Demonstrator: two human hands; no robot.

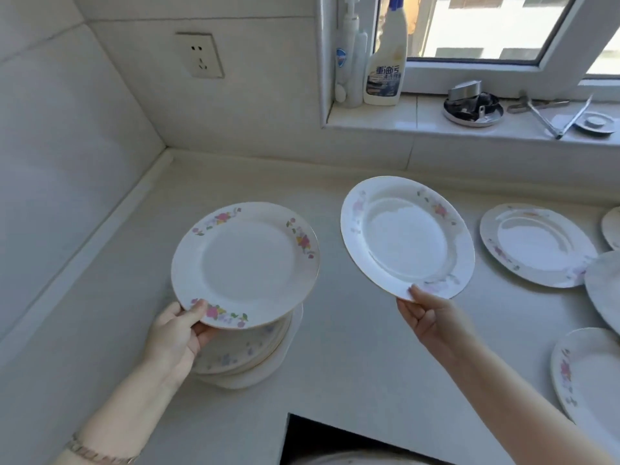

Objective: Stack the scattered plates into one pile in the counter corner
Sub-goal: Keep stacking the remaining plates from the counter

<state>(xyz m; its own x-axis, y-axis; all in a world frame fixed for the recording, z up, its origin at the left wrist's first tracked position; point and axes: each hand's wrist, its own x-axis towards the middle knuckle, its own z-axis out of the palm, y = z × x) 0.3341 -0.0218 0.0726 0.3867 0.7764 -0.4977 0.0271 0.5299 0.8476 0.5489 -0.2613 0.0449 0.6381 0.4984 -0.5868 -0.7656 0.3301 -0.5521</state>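
Note:
My left hand (179,333) grips the near rim of a white floral plate (246,263), held just above a pile of plates (255,357) on the counter. Most of that pile is hidden under the held plate. My right hand (432,317) pinches the near rim of a second floral plate (406,238), raised and tilted above the counter to the right of the pile. More floral plates lie flat on the counter at the right: one behind (536,245), one at the near right edge (590,374), and two cut off by the frame (605,286).
The pale counter (352,347) meets tiled walls at the back left corner (166,149). A wall socket (200,55) sits above. Cleaner bottles (385,58) and metal utensils (473,107) rest on the window sill. A dark opening (318,437) lies at the counter's near edge.

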